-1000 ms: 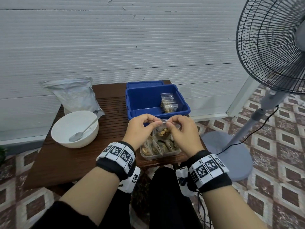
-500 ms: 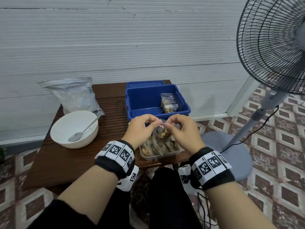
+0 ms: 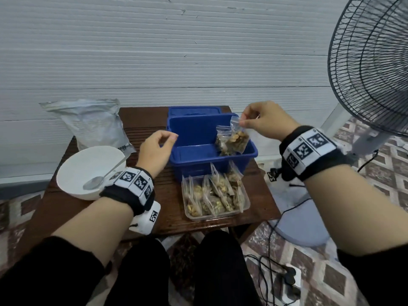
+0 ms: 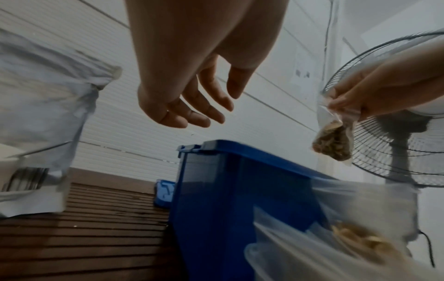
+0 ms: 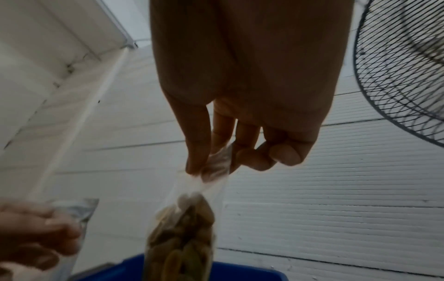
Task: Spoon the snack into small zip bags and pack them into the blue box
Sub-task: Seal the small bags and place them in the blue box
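My right hand (image 3: 245, 120) pinches the top of a small clear zip bag (image 3: 238, 138) filled with snack and holds it over the right side of the blue box (image 3: 194, 151). The same bag (image 5: 182, 245) hangs below my right hand (image 5: 211, 167) in the right wrist view, and it shows as the zip bag (image 4: 334, 144) in the left wrist view. Other filled bags (image 3: 223, 142) stand inside the box. My left hand (image 3: 167, 138) hovers empty with relaxed fingers at the box's left rim; the left hand (image 4: 199, 112) holds nothing.
A clear tray (image 3: 242, 208) of several filled zip bags lies at the table's front. A white bowl (image 3: 79, 160) with a spoon (image 3: 97, 182) sits at the left, a grey snack pouch (image 3: 92, 124) behind it. A standing fan (image 3: 373, 62) is at the right.
Both hands were pinching one bag together above the tray. Now the left hand has let go and moved left, and the right hand has carried the bag up over the blue box.
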Demonstrator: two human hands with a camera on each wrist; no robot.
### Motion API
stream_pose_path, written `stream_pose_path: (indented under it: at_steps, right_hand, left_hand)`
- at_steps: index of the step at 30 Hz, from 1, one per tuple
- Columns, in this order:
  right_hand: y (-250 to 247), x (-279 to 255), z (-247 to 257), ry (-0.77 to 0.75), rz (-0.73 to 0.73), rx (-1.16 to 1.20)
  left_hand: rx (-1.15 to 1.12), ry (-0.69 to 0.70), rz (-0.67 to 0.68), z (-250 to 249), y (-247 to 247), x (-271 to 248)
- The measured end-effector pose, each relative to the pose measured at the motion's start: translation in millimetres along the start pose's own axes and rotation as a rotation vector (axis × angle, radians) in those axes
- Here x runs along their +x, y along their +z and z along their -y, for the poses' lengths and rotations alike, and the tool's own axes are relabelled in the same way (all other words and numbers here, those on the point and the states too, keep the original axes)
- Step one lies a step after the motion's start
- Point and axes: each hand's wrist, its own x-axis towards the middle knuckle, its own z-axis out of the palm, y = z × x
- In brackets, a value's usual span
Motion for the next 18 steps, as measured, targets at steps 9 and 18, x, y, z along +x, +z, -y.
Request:
stream_pose_path:
  at_steps: [9, 18]
  right_hand:
    - [20.9, 71.8, -16.8, 0.021, 0.372, -0.436]
    - [52.5, 111.0, -27.4, 0.05, 0.595, -0.695]
  left_hand:
    - [0.149, -0.074, -0.018, 24.3, 8.3, 51.0]
    - [0.16, -0.071, -0.003, 30.4, 15.7, 59.1]
